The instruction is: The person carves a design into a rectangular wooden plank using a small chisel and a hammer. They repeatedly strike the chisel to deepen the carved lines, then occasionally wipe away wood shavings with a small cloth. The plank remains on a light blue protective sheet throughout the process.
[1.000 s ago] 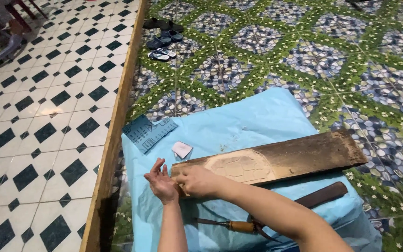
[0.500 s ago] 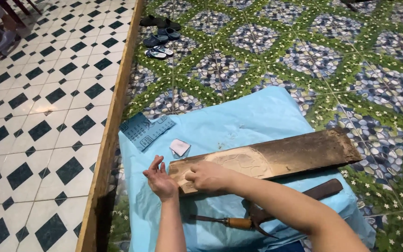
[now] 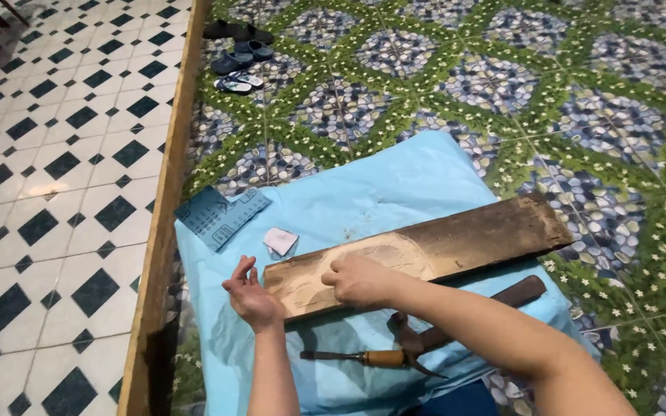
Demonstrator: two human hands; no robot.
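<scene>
Long wooden board (image 3: 425,246) lies flat on a light blue sheet (image 3: 364,192), running diagonally across it. Right hand (image 3: 360,279) rests on the board's pale sanded patch near the left end, fingers curled in a loose fist; can't tell if it pinches anything. Left hand (image 3: 252,293) sits at the board's left end, fingers loosely spread, holding nothing, thumb edge near or touching the wood. Below the board: a wooden-handled chisel (image 3: 364,357) and a hammer (image 3: 464,316). Left of the board: a small white scrap (image 3: 280,240) and a blue ruler (image 3: 221,216). Board looks stiff, fairly heavy, rough; best gripped along its long edges, 2 hands.
</scene>
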